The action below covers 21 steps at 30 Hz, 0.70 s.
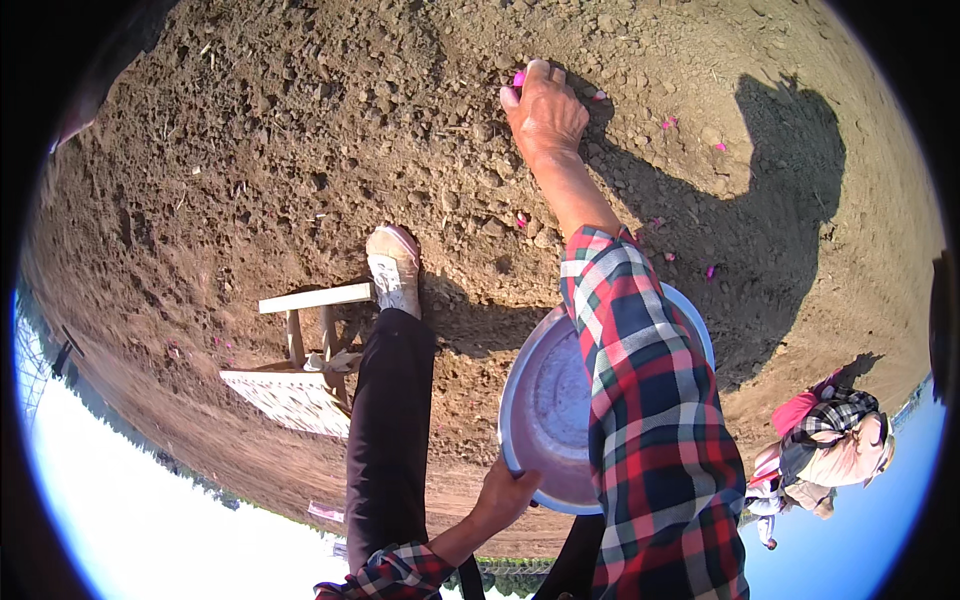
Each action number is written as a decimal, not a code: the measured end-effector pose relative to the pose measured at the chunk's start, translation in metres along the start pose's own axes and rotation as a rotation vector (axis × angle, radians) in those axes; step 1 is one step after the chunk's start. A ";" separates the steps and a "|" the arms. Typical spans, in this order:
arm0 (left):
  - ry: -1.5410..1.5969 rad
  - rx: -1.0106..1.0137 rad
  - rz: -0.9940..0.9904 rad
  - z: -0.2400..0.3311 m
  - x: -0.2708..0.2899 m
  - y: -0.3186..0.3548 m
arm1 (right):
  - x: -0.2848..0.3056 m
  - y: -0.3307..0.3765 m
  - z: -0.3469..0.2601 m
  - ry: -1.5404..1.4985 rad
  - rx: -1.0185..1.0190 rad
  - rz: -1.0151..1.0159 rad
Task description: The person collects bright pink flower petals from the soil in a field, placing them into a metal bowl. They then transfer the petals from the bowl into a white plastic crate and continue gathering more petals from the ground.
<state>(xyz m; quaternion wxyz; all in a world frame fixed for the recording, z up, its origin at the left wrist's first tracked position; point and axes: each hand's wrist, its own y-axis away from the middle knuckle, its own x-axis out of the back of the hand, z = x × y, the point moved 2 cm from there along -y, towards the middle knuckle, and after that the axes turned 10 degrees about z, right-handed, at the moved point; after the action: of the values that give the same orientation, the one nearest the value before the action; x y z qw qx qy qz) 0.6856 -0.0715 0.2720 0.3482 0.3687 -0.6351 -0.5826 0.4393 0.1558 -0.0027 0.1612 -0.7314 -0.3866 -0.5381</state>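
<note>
Showing beneath the red-and-navy plaid sleeve, a round, silver-grey metal bowl is being gripped by its rim in the left hand, thumb over the edge, lower fingers hidden, presumably to keep it near the body. Farther out, the right hand is being held at arm's length, back upward, low over brown, cloddy soil; a small bright-pink piece is being pinched between thumb and bent fingers. Ground contact cannot be told. Loose pink fragments are lying scattered nearby.
</note>
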 end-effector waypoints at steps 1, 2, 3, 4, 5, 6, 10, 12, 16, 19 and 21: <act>0.011 -0.006 0.008 0.002 0.001 0.001 | 0.000 0.000 0.002 -0.016 0.001 0.006; 0.020 -0.011 0.013 0.003 0.001 0.002 | 0.000 0.001 0.003 -0.038 0.019 0.031; 0.030 -0.017 0.018 0.005 0.002 0.002 | 0.000 0.001 0.006 -0.049 0.052 0.037; 0.032 0.012 0.011 0.006 0.002 0.003 | -0.001 0.001 0.009 -0.066 0.095 0.044; 0.033 0.041 0.003 0.006 0.002 0.004 | -0.001 0.001 0.012 -0.084 0.137 0.065; 0.018 0.097 0.005 0.004 0.003 0.004 | -0.003 0.001 0.015 -0.076 0.173 0.063; 0.039 0.012 -0.004 0.002 0.003 0.005 | -0.007 0.000 0.020 -0.013 0.254 0.077; 0.040 -0.009 0.012 0.000 0.002 0.005 | -0.008 -0.001 0.018 0.026 0.268 0.075; 0.010 -0.094 0.010 -0.002 0.001 0.005 | -0.010 -0.004 0.011 0.087 0.224 0.006; 0.027 -0.052 0.016 0.000 0.001 0.006 | -0.010 -0.007 0.007 0.085 0.170 -0.048; 0.018 -0.040 0.021 0.002 0.001 0.005 | -0.009 -0.010 0.006 0.078 0.143 -0.072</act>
<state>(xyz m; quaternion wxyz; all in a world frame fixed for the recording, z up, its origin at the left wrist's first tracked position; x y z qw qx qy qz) 0.6828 -0.0710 0.2772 0.3671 0.3602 -0.6241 -0.5882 0.4345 0.1621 -0.0151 0.2083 -0.6822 -0.4435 -0.5427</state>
